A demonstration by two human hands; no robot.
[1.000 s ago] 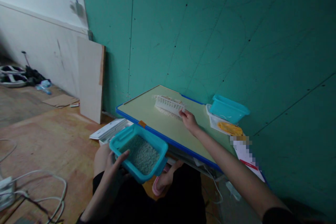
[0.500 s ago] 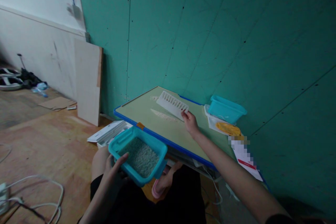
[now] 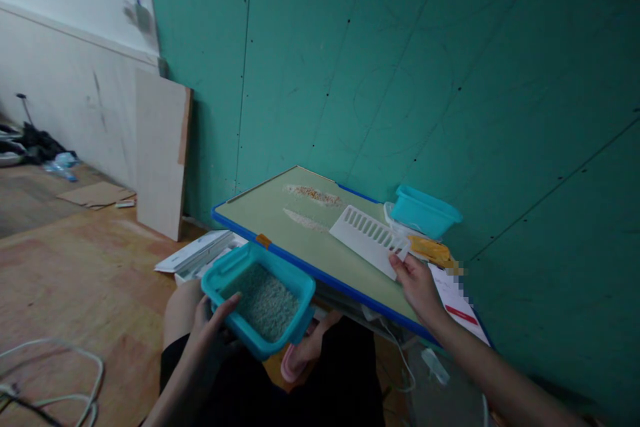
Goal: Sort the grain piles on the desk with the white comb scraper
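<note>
My left hand (image 3: 215, 323) grips the near left side of a turquoise plastic tub (image 3: 295, 273), its thumb over the rim. Pale grains (image 3: 270, 303) cover the bottom of that tub, which is held above my lap. In my right hand (image 3: 417, 283) is one end of a white slotted plastic strip (image 3: 367, 237), pinched between thumb and fingers, over the right part of the board-topped table (image 3: 265, 213). A streak of pale grain (image 3: 305, 220) lies on the tabletop left of the strip. Behind it is a pile of mixed orange and pale grains (image 3: 315, 195).
A second turquoise tub (image 3: 425, 210) stands at the table's far right, near a yellow cloth-like bundle (image 3: 433, 250) and a paper with a red mark (image 3: 460, 307). A green wall (image 3: 300, 80) rises behind. White cables (image 3: 75, 350) lie on the floor, left.
My right hand has carried the slotted strip right and toward me, uncovering the orange-and-pale pile behind. The tub in my left hand stays nearly in place; the view has shifted slightly.
</note>
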